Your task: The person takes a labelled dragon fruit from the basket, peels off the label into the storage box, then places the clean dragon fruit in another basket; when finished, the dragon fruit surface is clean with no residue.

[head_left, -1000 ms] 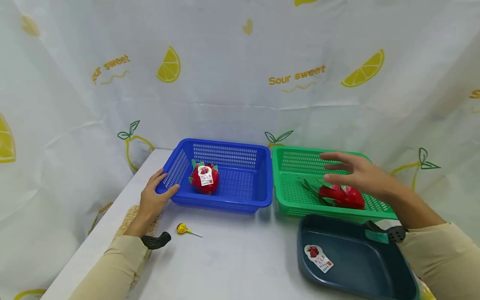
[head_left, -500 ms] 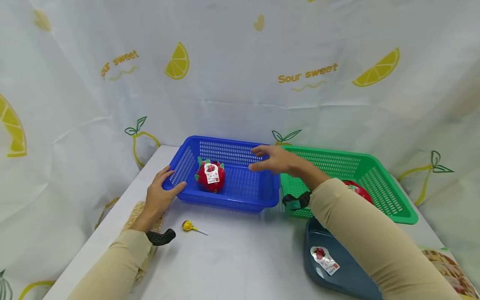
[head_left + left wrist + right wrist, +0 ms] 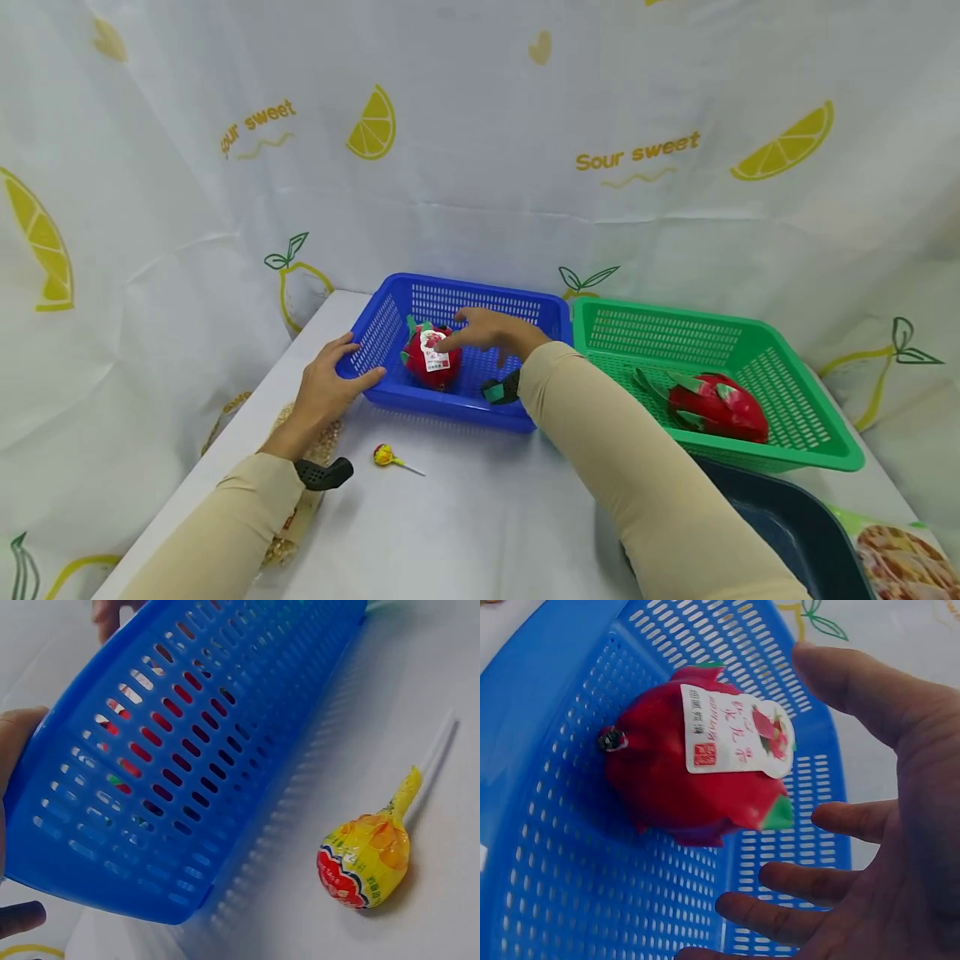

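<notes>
A red dragon fruit (image 3: 431,375) with green scale tips and a white paper label sits at the left in a blue plastic basket (image 3: 465,410). My right hand (image 3: 491,329) is over this basket. In the right wrist view, its spread fingers (image 3: 795,881) and thumb lie beside the fruit, apart from it. My left hand (image 3: 326,392) holds the basket's near left corner, thumb at the front rim and fingers at the left side. Near that wrist lies a yellow-wrapped lollipop (image 3: 367,859).
A green basket (image 3: 817,458) with another dragon fruit (image 3: 723,408) stands to the right. Before it, a dark tray (image 3: 795,517) is partly hidden by my right sleeve. A food packet (image 3: 900,558) lies far right, a grain-filled bag (image 3: 318,450) under my left wrist. A printed curtain hangs behind.
My right hand has swung left from above the green basket into the blue one, beside the dragon fruit. The left hand stays at the blue basket's corner. The head view shifts slightly.
</notes>
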Demonstrator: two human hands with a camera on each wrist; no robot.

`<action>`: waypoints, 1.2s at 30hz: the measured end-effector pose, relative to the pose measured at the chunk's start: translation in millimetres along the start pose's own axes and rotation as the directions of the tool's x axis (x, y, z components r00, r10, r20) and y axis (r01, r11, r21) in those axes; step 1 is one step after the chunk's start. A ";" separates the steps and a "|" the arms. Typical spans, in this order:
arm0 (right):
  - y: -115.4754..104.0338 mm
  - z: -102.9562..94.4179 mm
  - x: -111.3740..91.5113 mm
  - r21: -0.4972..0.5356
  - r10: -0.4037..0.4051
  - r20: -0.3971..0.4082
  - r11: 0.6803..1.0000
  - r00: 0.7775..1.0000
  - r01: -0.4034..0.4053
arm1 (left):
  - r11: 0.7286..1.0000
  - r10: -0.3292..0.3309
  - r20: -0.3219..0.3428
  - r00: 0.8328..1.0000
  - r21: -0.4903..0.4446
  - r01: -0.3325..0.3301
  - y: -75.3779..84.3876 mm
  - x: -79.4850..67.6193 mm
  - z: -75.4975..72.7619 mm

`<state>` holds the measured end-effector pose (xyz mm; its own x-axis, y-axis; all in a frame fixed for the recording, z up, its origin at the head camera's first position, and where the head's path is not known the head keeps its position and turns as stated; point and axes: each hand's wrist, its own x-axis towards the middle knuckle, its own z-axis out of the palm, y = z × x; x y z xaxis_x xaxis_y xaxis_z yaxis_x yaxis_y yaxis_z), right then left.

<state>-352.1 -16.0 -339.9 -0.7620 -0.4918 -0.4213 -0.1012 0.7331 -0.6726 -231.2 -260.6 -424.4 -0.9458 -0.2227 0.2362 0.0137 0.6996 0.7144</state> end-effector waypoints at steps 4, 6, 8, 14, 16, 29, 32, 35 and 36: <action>-4.4 13.0 10.5 -0.024 0.009 -0.026 1.000 1.000 -0.009 | 0.999 -0.009 0.029 1.000 0.042 0.008 3.4 1.6 -3.6; -5.6 18.4 13.9 -0.028 0.014 -0.031 0.999 0.999 -0.015 | 0.998 -0.010 0.042 0.999 0.055 0.007 4.4 2.5 -4.2; -7.7 23.5 16.7 -0.043 0.019 -0.034 0.999 0.999 -0.020 | 0.998 -0.007 0.048 0.999 0.065 0.003 5.1 3.0 -4.5; -13.4 36.5 26.2 -0.097 0.008 -0.054 0.995 0.999 -0.013 | 0.997 -0.001 0.050 0.999 0.075 -0.003 6.5 3.1 -4.4; -15.0 39.6 30.2 -0.112 0.004 -0.065 0.994 0.998 -0.011 | 0.997 -0.005 0.049 0.999 0.071 0.002 6.5 3.1 -4.7; -2.6 57.5 46.7 -0.001 0.008 -0.192 1.000 0.981 -0.008 | 0.997 -0.007 0.049 0.999 0.072 0.003 6.5 1.7 -5.2; 0.6 58.9 47.4 0.045 -0.023 -0.259 0.998 0.966 0.036 | 0.998 -0.010 0.050 0.999 0.069 0.007 5.9 1.5 -5.4; 2.4 54.3 44.4 0.077 -0.060 -0.302 0.993 0.951 0.087 | 0.998 -0.009 0.046 0.999 0.059 0.006 5.2 1.9 -6.0; 2.7 51.5 42.5 0.090 -0.077 -0.307 0.990 0.949 0.109 | 0.998 -0.008 0.044 0.999 0.057 0.005 4.8 2.1 -6.4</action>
<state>-351.8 -59.2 -390.9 -0.9115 -0.3785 -0.1611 -0.1260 0.6297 -0.7665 -231.1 -262.1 -416.3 -0.9593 -0.1978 0.2013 -0.0096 0.7357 0.6773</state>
